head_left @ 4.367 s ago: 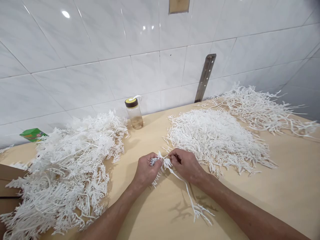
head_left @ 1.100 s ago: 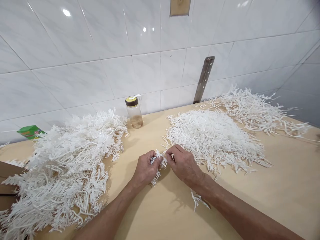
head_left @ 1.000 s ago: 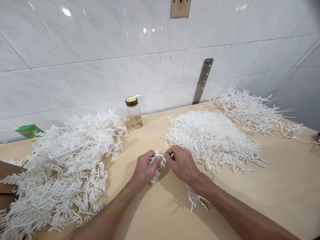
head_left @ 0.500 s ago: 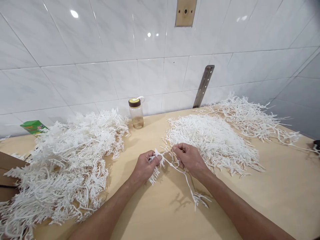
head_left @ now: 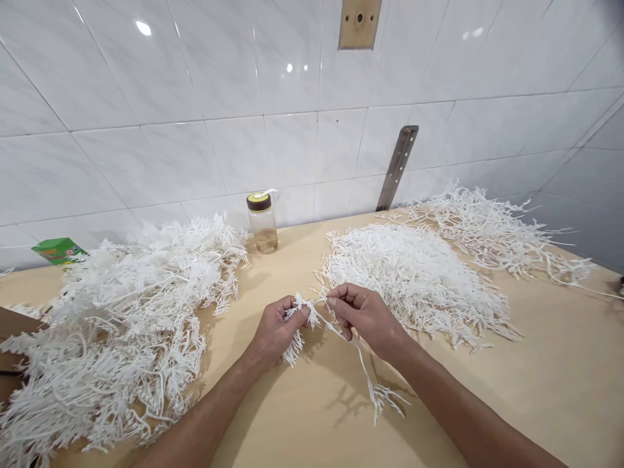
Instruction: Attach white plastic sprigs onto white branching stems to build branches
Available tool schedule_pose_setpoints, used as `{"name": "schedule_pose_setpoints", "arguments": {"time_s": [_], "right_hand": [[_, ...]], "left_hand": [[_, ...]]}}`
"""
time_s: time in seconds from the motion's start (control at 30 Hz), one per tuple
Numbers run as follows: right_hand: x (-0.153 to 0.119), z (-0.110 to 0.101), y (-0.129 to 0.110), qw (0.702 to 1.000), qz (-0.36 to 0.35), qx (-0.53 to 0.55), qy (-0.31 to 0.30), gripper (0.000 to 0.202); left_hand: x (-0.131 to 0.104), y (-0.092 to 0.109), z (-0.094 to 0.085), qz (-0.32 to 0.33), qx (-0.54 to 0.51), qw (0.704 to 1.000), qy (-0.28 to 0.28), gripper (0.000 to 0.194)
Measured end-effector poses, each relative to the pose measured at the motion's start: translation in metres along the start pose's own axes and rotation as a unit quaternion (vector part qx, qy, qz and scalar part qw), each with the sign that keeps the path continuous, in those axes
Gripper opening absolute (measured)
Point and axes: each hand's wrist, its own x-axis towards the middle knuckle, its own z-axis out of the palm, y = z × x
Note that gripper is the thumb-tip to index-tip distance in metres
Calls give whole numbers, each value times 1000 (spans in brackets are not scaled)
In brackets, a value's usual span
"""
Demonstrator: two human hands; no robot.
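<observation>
A white branched plastic sprig point(head_left: 366, 372) hangs between my hands, its forked lower end dangling over the tabletop. My left hand point(head_left: 280, 328) pinches its tufted end between thumb and fingers, and more white tufts poke out beneath the palm. My right hand point(head_left: 363, 315) has thumb and forefinger closed on a thin stem of the same sprig, just right of the left hand. Behind my right hand lies a dense heap of short white sprigs point(head_left: 409, 273). To the left spreads a larger pile of white branched pieces point(head_left: 131, 331).
A third pile of thin white branches point(head_left: 492, 227) lies at the back right. A clear bottle with a dark and yellow lid point(head_left: 263, 224) stands near the tiled wall. Also there are a green box point(head_left: 58, 250), a metal bracket point(head_left: 397, 168) and a brown carton point(head_left: 14, 325).
My right hand has shifted slightly left and its fingertips now meet a stem nearer my left hand. The sprig's dangling end has swung a little lower. The view has shifted slightly.
</observation>
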Motion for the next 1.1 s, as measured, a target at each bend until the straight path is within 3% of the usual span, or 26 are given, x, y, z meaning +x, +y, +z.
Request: {"name": "schedule_pose_setpoints", "arguments": {"time_s": [0.07, 0.13, 0.2, 0.27, 0.37, 0.47, 0.93, 1.1], "right_hand": [[2, -8, -2, 978, -94, -153, 102, 24], [5, -16, -4, 922, -175, -277, 208, 24], [6, -20, -6, 896, -184, -327, 238, 28], [4, -17, -8, 922, -129, -320, 177, 29], [-2, -3, -10, 962, -50, -265, 33, 31], [-5, 10, -11, 972, -27, -232, -26, 30], [-5, 20, -8, 964, -17, -266, 15, 16], [-6, 19, -6, 946, -32, -320, 37, 15]], "left_hand": [[0, 0, 0, -17, 2, 1000, 2, 35], [-1, 1, 0, -30, 11, 999, 4, 35], [-1, 1, 0, -29, 23, 999, 3, 35], [-1, -1, 1, -15, 30, 999, 2, 34], [-2, -6, 2, 3, 34, 999, 2, 30], [-1, -11, 4, 12, 49, 999, 11, 26], [-3, -5, 8, 19, 80, 996, 19, 28], [-4, -3, 8, 6, 87, 996, 13, 27]]}}
